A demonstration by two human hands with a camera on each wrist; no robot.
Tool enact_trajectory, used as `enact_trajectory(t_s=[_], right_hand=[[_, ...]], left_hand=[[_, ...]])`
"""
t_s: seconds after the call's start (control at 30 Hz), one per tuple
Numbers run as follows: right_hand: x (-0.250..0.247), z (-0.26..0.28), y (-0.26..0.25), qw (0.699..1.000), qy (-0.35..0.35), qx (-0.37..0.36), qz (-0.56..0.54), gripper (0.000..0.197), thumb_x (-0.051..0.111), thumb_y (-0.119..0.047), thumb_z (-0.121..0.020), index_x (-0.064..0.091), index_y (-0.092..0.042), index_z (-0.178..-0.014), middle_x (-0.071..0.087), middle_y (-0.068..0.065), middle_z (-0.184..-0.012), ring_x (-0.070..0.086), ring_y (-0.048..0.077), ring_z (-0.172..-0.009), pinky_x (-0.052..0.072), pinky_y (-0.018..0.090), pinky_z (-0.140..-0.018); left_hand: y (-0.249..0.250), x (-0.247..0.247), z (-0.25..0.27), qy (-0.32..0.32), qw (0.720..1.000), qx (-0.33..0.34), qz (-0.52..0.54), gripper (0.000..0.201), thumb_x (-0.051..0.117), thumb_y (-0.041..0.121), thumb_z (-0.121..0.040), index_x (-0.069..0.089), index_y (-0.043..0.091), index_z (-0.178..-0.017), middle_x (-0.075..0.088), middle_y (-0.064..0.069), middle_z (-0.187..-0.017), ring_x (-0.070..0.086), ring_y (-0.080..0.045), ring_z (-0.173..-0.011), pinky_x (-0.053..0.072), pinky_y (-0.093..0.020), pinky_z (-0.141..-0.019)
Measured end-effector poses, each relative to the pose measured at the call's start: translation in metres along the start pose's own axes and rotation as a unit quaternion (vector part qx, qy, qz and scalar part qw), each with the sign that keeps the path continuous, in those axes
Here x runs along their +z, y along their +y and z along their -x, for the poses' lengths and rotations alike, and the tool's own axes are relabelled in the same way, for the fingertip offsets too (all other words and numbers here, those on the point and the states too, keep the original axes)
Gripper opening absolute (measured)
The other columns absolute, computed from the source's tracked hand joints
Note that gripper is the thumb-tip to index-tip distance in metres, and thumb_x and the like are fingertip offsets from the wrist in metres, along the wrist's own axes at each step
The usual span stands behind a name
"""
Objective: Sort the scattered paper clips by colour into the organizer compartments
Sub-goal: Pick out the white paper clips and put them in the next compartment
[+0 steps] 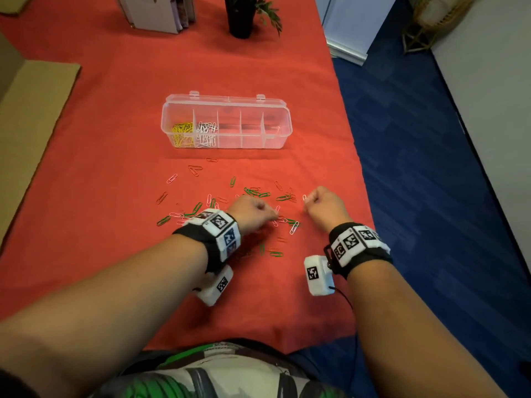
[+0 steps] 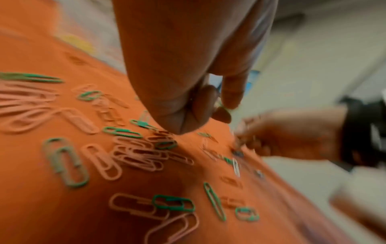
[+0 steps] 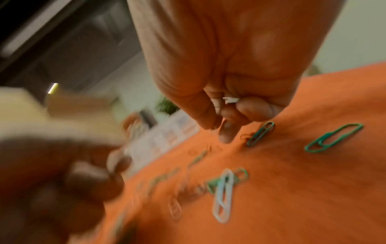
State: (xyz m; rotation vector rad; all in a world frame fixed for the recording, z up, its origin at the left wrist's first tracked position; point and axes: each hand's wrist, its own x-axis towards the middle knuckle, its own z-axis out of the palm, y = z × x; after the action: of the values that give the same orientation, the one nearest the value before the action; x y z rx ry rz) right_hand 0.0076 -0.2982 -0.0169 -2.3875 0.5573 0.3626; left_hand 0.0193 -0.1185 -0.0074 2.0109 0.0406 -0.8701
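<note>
A clear organizer (image 1: 275, 110) lies on the red cloth, with yellow clips (image 1: 182, 133) in its leftmost compartment and white clips (image 1: 205, 133) in the one beside it. Green, pink and red clips (image 1: 255, 193) lie scattered in front of it. My left hand (image 1: 271, 216) hovers curled over the pile, and its fingertips (image 2: 221, 107) pinch a thin clip whose colour the blur hides. To the right, my right hand (image 1: 309, 201) is curled and grips white clips (image 3: 230, 99) in its palm. A white clip (image 3: 223, 194) lies across a green one beneath it.
A dark potted plant (image 1: 241, 18) and a stack of books (image 1: 158, 12) stand at the far end of the table. Cardboard (image 1: 31, 124) lies along the left side. The table's right edge drops to blue carpet (image 1: 431, 168) close to my right hand.
</note>
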Motion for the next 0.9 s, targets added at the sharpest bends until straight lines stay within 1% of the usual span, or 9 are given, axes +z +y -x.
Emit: enact_trajectory(t_s=[0.07, 0.13, 0.2, 0.3, 0.43, 0.63, 0.77, 0.83, 0.9], right_hand=[[-0.007, 0.002, 0.006, 0.993, 0.022, 0.028, -0.112, 0.016, 0.048, -0.006, -0.085, 0.051, -0.02, -0.079, 0.054, -0.004, -0.069, 0.053, 0.018, -0.068, 0.04, 0.025, -0.058], [-0.014, 0.004, 0.011, 0.98, 0.027, 0.047, -0.189, 0.021, 0.046, -0.002, -0.087, 0.055, -0.016, -0.1, 0.052, -0.004, -0.069, 0.047, 0.01, -0.057, 0.037, 0.017, -0.048], [-0.021, 0.005, 0.015, 0.97, 0.014, 0.059, -0.236, 0.03, 0.04, 0.003, -0.088, 0.056, -0.016, -0.105, 0.047, -0.003, -0.066, 0.04, 0.008, -0.05, 0.032, 0.011, -0.038], [-0.029, 0.009, 0.02, 0.943, -0.005, 0.086, -0.321, 0.035, 0.031, 0.009, -0.086, 0.054, -0.017, -0.088, 0.042, 0.0, -0.064, 0.038, 0.009, -0.047, 0.031, 0.013, -0.034], [-0.034, 0.016, 0.023, 0.899, -0.027, 0.118, -0.421, 0.033, 0.029, 0.009, -0.087, 0.051, -0.015, -0.082, 0.043, 0.002, -0.064, 0.043, 0.011, -0.048, 0.037, 0.016, -0.037], [-0.031, 0.017, 0.012, 0.885, -0.047, 0.126, -0.447, 0.022, 0.036, -0.003, -0.091, 0.048, -0.014, -0.078, 0.045, 0.002, -0.065, 0.043, 0.012, -0.05, 0.036, 0.018, -0.039], [-0.019, 0.016, 0.003, 0.915, -0.085, 0.114, -0.377, 0.021, 0.045, -0.008, -0.091, 0.046, -0.017, -0.072, 0.039, 0.0, -0.061, 0.037, 0.009, -0.047, 0.029, 0.017, -0.037], [-0.005, 0.016, -0.001, 0.963, -0.101, 0.074, -0.239, 0.024, 0.052, -0.01, -0.089, 0.048, -0.02, -0.068, 0.043, -0.002, -0.061, 0.037, 0.008, -0.05, 0.031, 0.016, -0.037], [0.011, 0.018, -0.006, 0.986, -0.106, 0.018, -0.127, 0.024, 0.056, -0.013, -0.087, 0.05, -0.022, -0.065, 0.049, -0.007, -0.062, 0.041, 0.006, -0.053, 0.034, 0.015, -0.045]], left_hand=[[0.001, 0.013, -0.004, 0.018, 0.986, 0.07, -0.148, 0.014, 0.066, 0.029, -0.08, 0.073, 0.018, -0.086, 0.073, -0.006, -0.087, 0.065, -0.019, -0.081, 0.049, -0.025, -0.074], [0.005, 0.023, -0.008, 0.032, 0.961, 0.116, -0.249, 0.022, 0.064, 0.03, -0.081, 0.071, 0.023, -0.1, 0.072, -0.006, -0.102, 0.063, -0.023, -0.1, 0.047, -0.028, -0.085], [0.011, 0.032, -0.012, 0.024, 0.94, 0.159, -0.299, 0.029, 0.06, 0.029, -0.083, 0.067, 0.026, -0.111, 0.069, -0.004, -0.112, 0.061, -0.024, -0.109, 0.047, -0.03, -0.092], [0.015, 0.043, -0.02, -0.011, 0.916, 0.189, -0.353, 0.032, 0.058, 0.026, -0.084, 0.063, 0.026, -0.116, 0.066, -0.005, -0.117, 0.059, -0.026, -0.112, 0.048, -0.035, -0.095], [0.013, 0.049, -0.022, -0.015, 0.903, 0.19, -0.384, 0.021, 0.057, 0.025, -0.083, 0.067, 0.023, -0.101, 0.064, -0.008, -0.106, 0.06, -0.028, -0.103, 0.05, -0.035, -0.086], [0.007, 0.047, -0.02, -0.004, 0.9, 0.188, -0.394, 0.019, 0.049, 0.017, -0.082, 0.065, 0.014, -0.092, 0.065, -0.013, -0.101, 0.061, -0.032, -0.096, 0.049, -0.037, -0.08], [-0.004, 0.034, -0.016, 0.012, 0.922, 0.169, -0.349, 0.022, 0.045, 0.018, -0.087, 0.063, 0.009, -0.094, 0.065, -0.016, -0.103, 0.06, -0.034, -0.099, 0.047, -0.037, -0.084], [-0.009, 0.022, -0.014, 0.029, 0.943, 0.15, -0.294, 0.021, 0.047, 0.019, -0.088, 0.064, 0.007, -0.093, 0.068, -0.017, -0.1, 0.062, -0.032, -0.096, 0.046, -0.034, -0.081], [-0.013, 0.008, -0.01, 0.042, 0.963, 0.119, -0.239, 0.018, 0.051, 0.019, -0.087, 0.066, 0.009, -0.091, 0.07, -0.015, -0.096, 0.063, -0.03, -0.093, 0.046, -0.031, -0.078]])
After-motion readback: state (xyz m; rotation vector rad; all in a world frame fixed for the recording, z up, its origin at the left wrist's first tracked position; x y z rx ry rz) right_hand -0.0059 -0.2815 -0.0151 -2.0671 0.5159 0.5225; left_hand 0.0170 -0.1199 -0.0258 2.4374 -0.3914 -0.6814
